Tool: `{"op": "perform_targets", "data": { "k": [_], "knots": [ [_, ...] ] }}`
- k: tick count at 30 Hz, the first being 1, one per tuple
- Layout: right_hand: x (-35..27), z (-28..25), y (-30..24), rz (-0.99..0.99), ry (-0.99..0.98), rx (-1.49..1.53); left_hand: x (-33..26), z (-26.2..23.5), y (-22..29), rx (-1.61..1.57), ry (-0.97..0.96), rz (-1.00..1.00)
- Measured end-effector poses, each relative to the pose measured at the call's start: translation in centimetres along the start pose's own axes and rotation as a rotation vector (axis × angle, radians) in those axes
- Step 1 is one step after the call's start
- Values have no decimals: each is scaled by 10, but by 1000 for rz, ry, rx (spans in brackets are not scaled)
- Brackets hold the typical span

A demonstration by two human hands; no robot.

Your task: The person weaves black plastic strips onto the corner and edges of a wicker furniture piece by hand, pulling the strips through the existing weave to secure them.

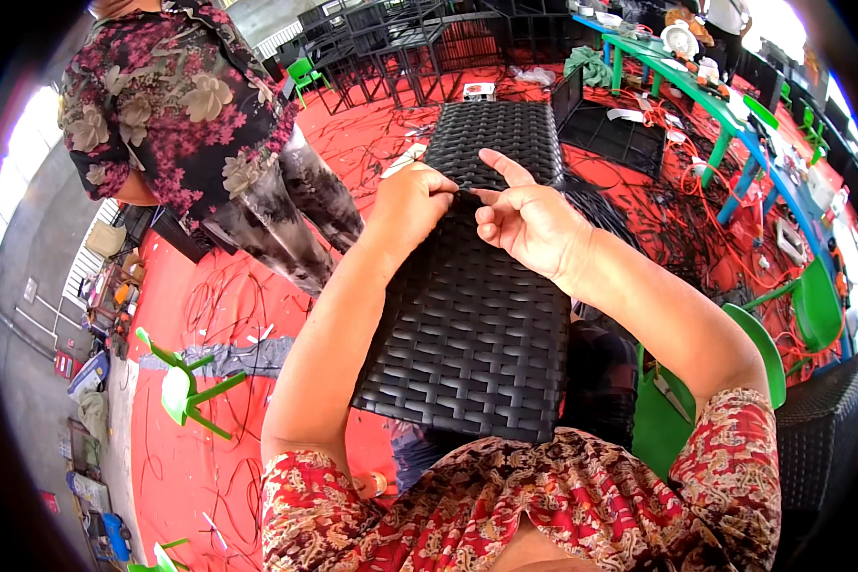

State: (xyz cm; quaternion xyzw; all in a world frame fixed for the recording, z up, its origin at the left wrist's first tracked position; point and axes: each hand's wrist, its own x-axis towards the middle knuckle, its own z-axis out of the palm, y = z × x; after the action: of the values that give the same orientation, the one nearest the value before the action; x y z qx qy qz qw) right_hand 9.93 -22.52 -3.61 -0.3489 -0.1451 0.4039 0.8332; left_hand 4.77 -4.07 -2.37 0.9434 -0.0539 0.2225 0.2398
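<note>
Black woven panel beneath the fingers

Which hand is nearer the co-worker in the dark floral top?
Left. The left hand, at the black woven piece, has the co-worker to its left; the right hand is farther right, beyond the left hand.
</note>
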Motion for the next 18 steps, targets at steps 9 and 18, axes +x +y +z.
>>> {"op": "perform_targets", "data": {
  "k": [9, 18],
  "knots": [
    [-4, 3, 3, -42, -13, 94, -9, 6, 4, -12, 73, -69],
    [-9, 10, 2, 7, -89, 169, -9, 1, -3, -197, 60, -222]
  ]
}}
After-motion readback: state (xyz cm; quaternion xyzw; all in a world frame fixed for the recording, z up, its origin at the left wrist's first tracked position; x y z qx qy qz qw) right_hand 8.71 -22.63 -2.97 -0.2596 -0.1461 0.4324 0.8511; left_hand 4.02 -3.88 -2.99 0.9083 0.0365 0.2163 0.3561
